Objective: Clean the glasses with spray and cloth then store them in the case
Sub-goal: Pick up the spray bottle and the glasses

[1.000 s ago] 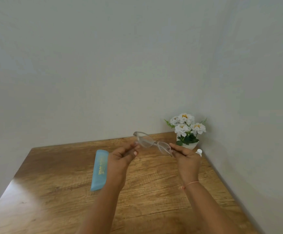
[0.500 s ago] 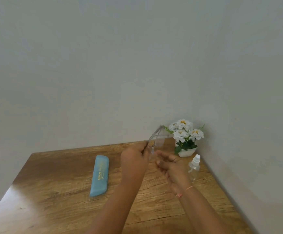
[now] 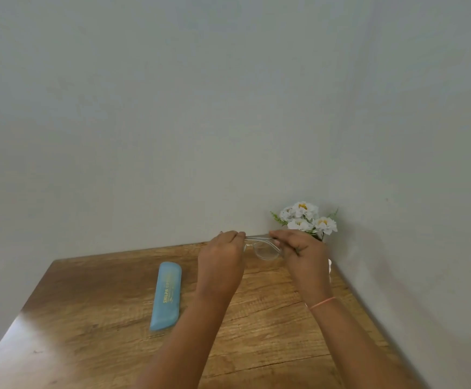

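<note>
Closest to the camera is the wooden table, with both bare forearms reaching out over it. The right wrist has a thin pinkish thread round it.

The blue case with yellow lettering lies flat on the wood. It's well to the left of the left fingertips and nearer the camera than them, and nothing is touching it.

Further out, the left hand has its fingers curled in and pinching one end of the glasses. The right hand does the same at the other end, fingers bunched and nipping the frame. So the clear-framed glasses hang in the air between the two sets of fingertips, above the far end of the table, with one lens dipping just below the right fingertips.

A white sliver peeks out behind the right hand, too little showing to tell what it is.

Just past the right fingers, in the corner, sits a small bunch of white flowers. Beyond that is the plain pale wall.
</note>
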